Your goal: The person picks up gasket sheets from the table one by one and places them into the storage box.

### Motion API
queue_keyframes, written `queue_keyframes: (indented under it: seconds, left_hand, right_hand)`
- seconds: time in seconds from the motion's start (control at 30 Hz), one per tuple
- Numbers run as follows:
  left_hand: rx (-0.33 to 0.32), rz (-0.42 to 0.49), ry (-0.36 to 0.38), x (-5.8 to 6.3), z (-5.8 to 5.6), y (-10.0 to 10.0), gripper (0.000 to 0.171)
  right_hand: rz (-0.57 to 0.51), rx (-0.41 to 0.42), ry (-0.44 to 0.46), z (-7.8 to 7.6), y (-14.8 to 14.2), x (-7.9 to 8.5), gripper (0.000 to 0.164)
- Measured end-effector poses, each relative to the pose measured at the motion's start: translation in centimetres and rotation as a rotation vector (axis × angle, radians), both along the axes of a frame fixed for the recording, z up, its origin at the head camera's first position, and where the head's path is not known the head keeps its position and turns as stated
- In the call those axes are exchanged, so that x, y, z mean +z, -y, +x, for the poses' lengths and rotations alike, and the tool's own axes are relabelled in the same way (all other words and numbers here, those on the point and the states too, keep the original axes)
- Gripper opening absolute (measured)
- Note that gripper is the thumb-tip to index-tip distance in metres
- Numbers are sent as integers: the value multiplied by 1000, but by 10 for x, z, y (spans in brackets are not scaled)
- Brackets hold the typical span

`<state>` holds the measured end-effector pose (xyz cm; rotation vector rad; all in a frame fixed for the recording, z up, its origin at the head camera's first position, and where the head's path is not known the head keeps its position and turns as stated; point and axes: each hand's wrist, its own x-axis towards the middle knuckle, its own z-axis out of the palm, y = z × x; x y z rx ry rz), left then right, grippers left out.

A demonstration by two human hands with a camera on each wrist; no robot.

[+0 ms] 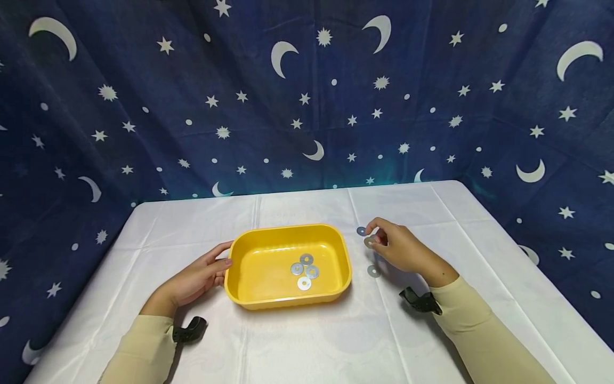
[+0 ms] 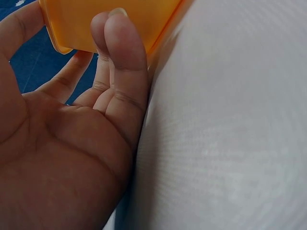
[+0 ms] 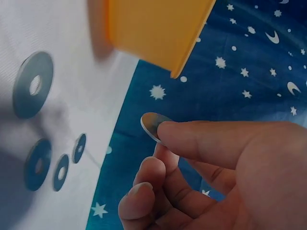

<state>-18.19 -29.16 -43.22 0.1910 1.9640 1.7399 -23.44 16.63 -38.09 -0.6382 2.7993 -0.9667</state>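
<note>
fingertips (image 3: 178,136) of the right hand (image 1: 400,246) pinch a metal flat washer (image 3: 151,124) near its edge, drawn together to little more than the disc's thickness, the other fingers loosely bent beneath. the washer, round and so without a long axis, is tipped on a slant and, in the right-wrist view, shows apart from the white cloth (image 1: 297,346). near that hand lie loose washers: one (image 1: 358,231) just beyond the fingertips, another (image 1: 371,271) on the person's side, with four on the cloth in the right-wrist view. to the left of the pinch, and near it, stands a yellow plastic tray (image 1: 264,266), its long axis running side to side, its short right end turned toward the held washer. that leftward gap across the raised rim looks to be the relation that counts, with the right hand the nearer to that end. inside the tray, right of its middle, four washers (image 1: 299,284) lie grouped together. at the opposite, left end is the left hand (image 1: 192,280), thumb and fingers relaxed and slightly bent against the outer wall, with no washer in them. behind hangs a navy curtain (image 1: 336,149) printed with pale moons and stars.
</note>
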Motion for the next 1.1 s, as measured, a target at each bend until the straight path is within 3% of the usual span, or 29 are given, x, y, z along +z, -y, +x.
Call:
queue_keyframes:
  seconds: [0.53,1.1]
  left_hand:
    - [-11,3,-12,1,0,2,60]
    - [-3,-1,-5,3,1,0,60]
  right_hand:
    - [-128,34,-59,19,24,12,16]
    - [-326,47,141,22,61,13,15]
